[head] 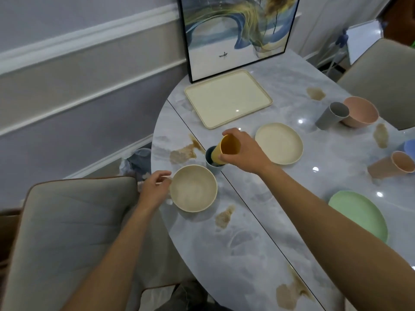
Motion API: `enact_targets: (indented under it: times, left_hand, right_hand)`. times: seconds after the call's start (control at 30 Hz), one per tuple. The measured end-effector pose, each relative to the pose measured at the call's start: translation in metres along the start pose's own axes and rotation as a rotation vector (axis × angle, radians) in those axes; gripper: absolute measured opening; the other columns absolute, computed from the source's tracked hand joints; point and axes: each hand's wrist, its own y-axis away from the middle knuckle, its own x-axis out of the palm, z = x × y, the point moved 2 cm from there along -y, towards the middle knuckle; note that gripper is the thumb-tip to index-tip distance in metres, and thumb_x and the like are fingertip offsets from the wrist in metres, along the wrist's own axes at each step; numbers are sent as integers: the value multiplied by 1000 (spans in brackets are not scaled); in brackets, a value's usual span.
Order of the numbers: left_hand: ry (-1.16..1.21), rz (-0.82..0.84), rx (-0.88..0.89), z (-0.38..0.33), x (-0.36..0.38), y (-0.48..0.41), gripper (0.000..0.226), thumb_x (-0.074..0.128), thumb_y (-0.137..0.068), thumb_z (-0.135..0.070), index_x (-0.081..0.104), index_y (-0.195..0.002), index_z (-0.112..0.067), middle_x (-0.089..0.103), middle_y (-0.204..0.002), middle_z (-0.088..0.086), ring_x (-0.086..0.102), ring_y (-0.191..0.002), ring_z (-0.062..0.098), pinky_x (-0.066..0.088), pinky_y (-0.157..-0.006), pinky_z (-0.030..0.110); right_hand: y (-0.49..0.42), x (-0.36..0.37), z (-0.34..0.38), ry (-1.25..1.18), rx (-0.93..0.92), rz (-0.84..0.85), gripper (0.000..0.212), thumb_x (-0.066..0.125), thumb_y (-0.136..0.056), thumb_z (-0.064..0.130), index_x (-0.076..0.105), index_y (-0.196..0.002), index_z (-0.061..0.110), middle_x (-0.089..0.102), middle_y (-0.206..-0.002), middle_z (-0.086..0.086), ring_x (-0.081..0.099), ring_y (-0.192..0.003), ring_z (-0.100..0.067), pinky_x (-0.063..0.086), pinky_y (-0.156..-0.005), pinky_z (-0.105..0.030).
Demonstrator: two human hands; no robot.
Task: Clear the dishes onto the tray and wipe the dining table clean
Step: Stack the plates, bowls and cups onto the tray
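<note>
Head view: the step in hand is gathering cups. No dish is on the tray [228, 98] yet, and it lies bare at the far side of the surface [247, 232]. The right hand [244, 153] has its fingers wrapped round a yellow cup [228, 149], which is tilted with its base sunk into a blue cup [211, 161] standing on the surface. The left hand [155, 187] is at the left rim of a cream bowl [193, 188], fingers curled; whether they pinch the rim I cannot tell. Next, I judge, the yellow cup needs straightening and seating so the pair nests, then carrying over to the tray. A cream plate [278, 143], grey cup [332, 115], pink bowl [361, 112], pink cup [391, 164] and green plate [357, 214] wait. The brown stains [184, 151] call for wiping afterwards.
</note>
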Motion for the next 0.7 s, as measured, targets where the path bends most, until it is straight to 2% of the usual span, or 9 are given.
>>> enact_targets:
  times: [0.1,0.2,0.3,0.47,0.6,0.7]
  left_hand:
    - [-41,98,-66,7,4,-4,23,63,-102,-20,64,-124,-27,65,-120,6,65,-105,26,61,-83,46]
    - [24,213,-178,13,11,-2,35,60,-102,-15,58,-133,-31,58,-129,5,60,-115,29,63,-76,44]
    - [68,265,-228,17,12,-2,47,50,-103,-7,54,-142,-32,55,-132,4,59,-114,30,65,-73,46]
    - [111,294,-218,16,7,-10,49,45,-102,-3,55,-140,-32,56,-133,5,61,-106,25,65,-67,44]
    - [187,284,-260,14,-3,-21,45,45,-101,-2,60,-130,-34,59,-129,4,63,-111,34,65,-70,46]
    - [264,256,-267,9,-12,-33,43,46,-102,-2,61,-128,-33,61,-129,5,64,-112,34,64,-67,42]
  right_hand:
    - [-15,20,-4,41,31,47,67,84,-80,32,49,-137,31,51,-128,0,54,-111,-18,40,-74,-13]
    - [-25,38,-9,78,52,79,69,85,-77,33,49,-136,31,51,-128,-1,56,-111,-21,44,-83,-23]
    - [-31,51,-15,101,93,100,70,85,-78,32,49,-138,28,50,-130,-4,54,-109,-22,43,-86,-27]
    - [-38,61,-23,107,149,115,74,85,-79,31,48,-143,27,50,-133,-8,53,-106,-21,43,-87,-27]
    - [-45,62,-23,151,151,133,76,88,-77,35,48,-141,27,48,-132,-6,51,-105,-20,42,-86,-27]
    - [-46,63,-23,181,151,144,75,89,-77,35,48,-140,27,46,-129,-3,51,-105,-21,43,-85,-28]
